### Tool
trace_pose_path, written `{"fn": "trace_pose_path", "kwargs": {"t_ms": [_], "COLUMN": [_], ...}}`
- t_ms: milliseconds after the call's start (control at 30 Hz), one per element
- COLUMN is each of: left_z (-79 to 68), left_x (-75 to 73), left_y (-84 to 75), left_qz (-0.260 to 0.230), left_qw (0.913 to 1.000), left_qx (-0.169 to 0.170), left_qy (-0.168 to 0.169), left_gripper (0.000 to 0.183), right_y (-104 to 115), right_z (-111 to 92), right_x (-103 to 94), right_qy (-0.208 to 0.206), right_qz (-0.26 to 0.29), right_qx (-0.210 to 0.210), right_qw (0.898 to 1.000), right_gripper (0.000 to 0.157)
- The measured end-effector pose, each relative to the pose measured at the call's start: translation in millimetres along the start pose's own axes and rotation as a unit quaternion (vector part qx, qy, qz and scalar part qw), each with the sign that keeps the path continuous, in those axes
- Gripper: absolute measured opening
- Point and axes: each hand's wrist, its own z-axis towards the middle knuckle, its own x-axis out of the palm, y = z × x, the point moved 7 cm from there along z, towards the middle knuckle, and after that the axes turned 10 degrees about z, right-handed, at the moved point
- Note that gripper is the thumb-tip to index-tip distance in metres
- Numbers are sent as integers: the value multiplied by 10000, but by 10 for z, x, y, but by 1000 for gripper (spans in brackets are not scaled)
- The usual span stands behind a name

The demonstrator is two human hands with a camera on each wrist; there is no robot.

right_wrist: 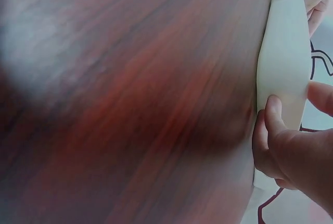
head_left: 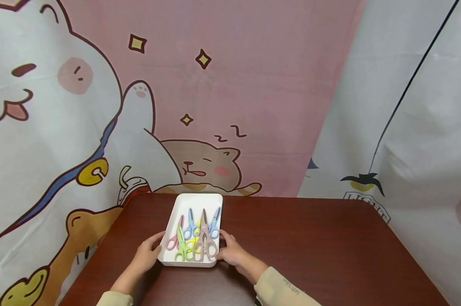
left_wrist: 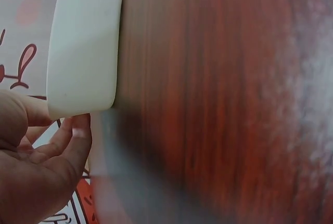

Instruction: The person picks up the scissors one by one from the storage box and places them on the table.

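Observation:
A white rectangular tray (head_left: 192, 200) lies between my two hands, with several small scissors in it. At its left are pink scissors (head_left: 172, 242) and green scissors (head_left: 180, 245). Two blue pairs, among them the blue scissors (head_left: 214, 229) by the right wall, lie farther up. Yellow scissors (head_left: 190, 245) are partly covered by dusty-pink scissors (head_left: 204, 231). My left hand (head_left: 145, 254) grips the tray's left side near the front corner. Opposite it, my right hand (head_left: 233, 253) holds the right side, its thumb against the wall. Whether the tray touches the table I cannot tell.
The dark red-brown wooden table (head_left: 299, 246) extends to both sides and ends at a far edge just beyond the tray. Behind it hangs a pink and white cloth (head_left: 276, 106) printed with cartoon animals.

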Motion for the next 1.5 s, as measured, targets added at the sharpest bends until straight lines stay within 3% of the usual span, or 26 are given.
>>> {"fn": "trace_pose_path", "kwargs": {"t_ms": [233,567,1000,1500], "left_z": [11,-5,-26,-50], "left_x": [75,144,285,477], "left_y": [-90,-262,-442,-659], "left_qz": [204,37,32,-73], "left_qw": [9994,9993,9991,9979], "left_qx": [212,300,255,528], "left_qy": [-188,-211,-330,-356], "left_gripper": [42,42,42,41], "right_y": [-26,-44,-84,-126], "right_z": [-43,-122,-186,-318], "right_x": [-104,-256,-431,-693], "right_qy": [11,132,127,171], "right_qz": [186,613,814,940], "right_qx": [53,66,86,119], "right_qw": [9998,9980,9966,9954], "right_gripper": [85,85,85,85]}}
